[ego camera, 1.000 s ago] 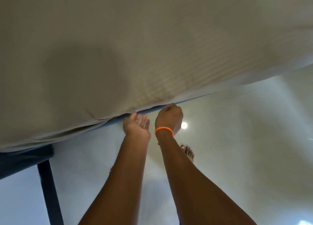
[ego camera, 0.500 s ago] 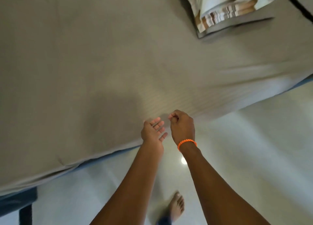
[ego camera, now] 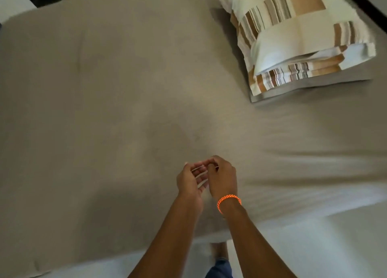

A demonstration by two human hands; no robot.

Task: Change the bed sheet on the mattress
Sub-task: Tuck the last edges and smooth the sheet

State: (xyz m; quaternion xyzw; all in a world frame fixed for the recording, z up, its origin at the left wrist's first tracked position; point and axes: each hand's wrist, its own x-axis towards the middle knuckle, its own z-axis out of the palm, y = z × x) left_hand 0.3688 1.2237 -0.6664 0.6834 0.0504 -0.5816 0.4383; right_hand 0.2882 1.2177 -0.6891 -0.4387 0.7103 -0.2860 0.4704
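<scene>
1. No text, label, brand, number or sign can be read anywhere in the head view.
2. The folded cloth [ego camera: 297,37] at 1 o'clock carries only striped and plain blocks of brown, tan and cream; no lettering is seen on it.
3. The bed sheet [ego camera: 104,110] is plain, with no print or tag shown.
4. The orange bracelet [ego camera: 228,201] at 6 o'clock is braided and bears no marking that can be made out.
</scene>
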